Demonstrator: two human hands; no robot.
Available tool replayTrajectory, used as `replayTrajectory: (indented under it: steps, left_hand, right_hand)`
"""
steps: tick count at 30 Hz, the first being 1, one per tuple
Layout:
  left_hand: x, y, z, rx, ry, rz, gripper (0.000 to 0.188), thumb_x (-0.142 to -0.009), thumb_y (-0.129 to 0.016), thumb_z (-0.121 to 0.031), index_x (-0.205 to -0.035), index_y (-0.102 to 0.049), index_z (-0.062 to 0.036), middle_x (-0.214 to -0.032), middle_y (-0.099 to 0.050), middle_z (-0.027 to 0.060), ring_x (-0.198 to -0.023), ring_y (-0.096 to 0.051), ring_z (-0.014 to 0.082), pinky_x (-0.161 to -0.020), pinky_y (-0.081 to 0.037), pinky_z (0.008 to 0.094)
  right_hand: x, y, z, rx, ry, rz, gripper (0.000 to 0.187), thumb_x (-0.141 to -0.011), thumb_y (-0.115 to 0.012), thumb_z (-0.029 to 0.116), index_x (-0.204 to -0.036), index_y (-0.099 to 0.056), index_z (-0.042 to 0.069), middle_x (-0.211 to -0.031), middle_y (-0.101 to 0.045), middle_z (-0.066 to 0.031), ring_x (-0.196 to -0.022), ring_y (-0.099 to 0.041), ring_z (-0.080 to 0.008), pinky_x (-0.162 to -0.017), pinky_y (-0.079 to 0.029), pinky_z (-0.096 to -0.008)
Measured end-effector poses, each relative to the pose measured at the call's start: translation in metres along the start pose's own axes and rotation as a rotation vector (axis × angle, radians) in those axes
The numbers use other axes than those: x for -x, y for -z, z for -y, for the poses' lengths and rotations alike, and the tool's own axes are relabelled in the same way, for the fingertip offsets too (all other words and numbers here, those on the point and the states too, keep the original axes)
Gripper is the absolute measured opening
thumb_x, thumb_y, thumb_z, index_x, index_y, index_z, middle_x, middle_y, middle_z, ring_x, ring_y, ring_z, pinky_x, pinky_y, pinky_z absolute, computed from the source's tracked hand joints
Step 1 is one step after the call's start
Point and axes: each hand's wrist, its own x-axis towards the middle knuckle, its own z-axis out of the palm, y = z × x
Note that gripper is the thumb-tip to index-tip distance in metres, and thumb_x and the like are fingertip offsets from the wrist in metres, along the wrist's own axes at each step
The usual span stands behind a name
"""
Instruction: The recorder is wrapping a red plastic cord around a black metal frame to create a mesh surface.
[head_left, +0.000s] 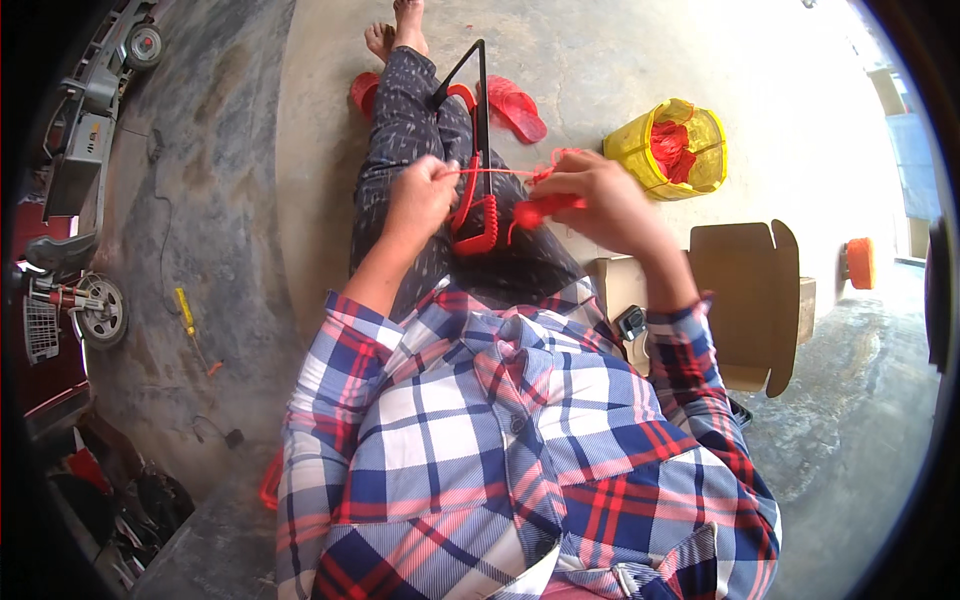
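I sit with my legs stretched out on a concrete floor. A black metal frame (480, 100) stands on my lap, with red woven loops (475, 215) along its lower part. My left hand (420, 195) pinches a red cord (495, 172) that runs taut across to my right hand (590, 195). The right hand grips a red spool-like shuttle (540, 210) beside the frame. Both hands hover over my patterned trousers, one on each side of the frame.
A yellow basket (675, 150) holding red material stands at the right. An open cardboard box (745, 300) lies beside my right arm. Red sandals (515, 108) are near my feet. A yellow screwdriver (186, 312) and wheeled machinery (85, 120) sit at the left.
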Motion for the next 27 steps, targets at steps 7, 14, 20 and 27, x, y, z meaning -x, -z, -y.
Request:
replayTrajectory:
  steps: [7,14,20,27]
  left_hand:
    - [0.004,-0.013,0.02,-0.034,-0.266,-0.186,0.024,-0.087,-0.065,-0.022,-0.084,-0.058,0.0012,-0.07,-0.065,0.0154,-0.066,-0.066,0.0219,-0.061,-0.05,0.0346]
    - [0.017,-0.004,-0.015,0.559,-0.212,-0.168,0.011,-0.079,-0.059,0.004,-0.083,-0.052,-0.0034,-0.07,-0.058,0.0013,-0.059,-0.054,0.0061,-0.054,-0.044,0.0222]
    - [0.028,-0.002,-0.049,0.903,0.042,0.083,0.011,-0.084,-0.061,-0.004,-0.085,-0.051,-0.0086,-0.068,-0.057,0.0014,-0.046,-0.04,0.0053,-0.039,-0.027,0.02]
    - [0.025,-0.012,-0.025,0.576,0.199,0.148,0.013,-0.083,-0.067,-0.012,-0.089,-0.055,-0.0111,-0.073,-0.056,-0.003,-0.056,-0.046,0.0041,-0.042,-0.03,0.0186]
  right_hand:
    - [-0.035,-0.069,0.011,-0.236,-0.341,-0.015,0.025,-0.076,-0.067,0.014,-0.098,-0.066,0.001,-0.086,-0.068,-0.0181,-0.077,-0.066,-0.0323,-0.07,-0.053,-0.0378]
    - [-0.034,-0.055,0.02,-0.463,-0.146,-0.29,0.031,-0.075,-0.075,0.016,-0.099,-0.065,-0.001,-0.087,-0.066,-0.0156,-0.082,-0.065,-0.0307,-0.076,-0.051,-0.0355]
    - [-0.028,-0.06,0.008,-0.694,-0.19,-0.353,0.031,-0.074,-0.079,0.012,-0.099,-0.067,0.0,-0.09,-0.067,-0.0063,-0.084,-0.063,-0.0169,-0.078,-0.05,-0.0302]
    - [0.01,0.03,-0.002,-1.552,-0.087,-0.809,0.033,-0.096,-0.056,0.028,-0.112,-0.053,-0.001,-0.096,-0.062,-0.0083,-0.087,-0.059,-0.0182,-0.085,-0.047,-0.0301]
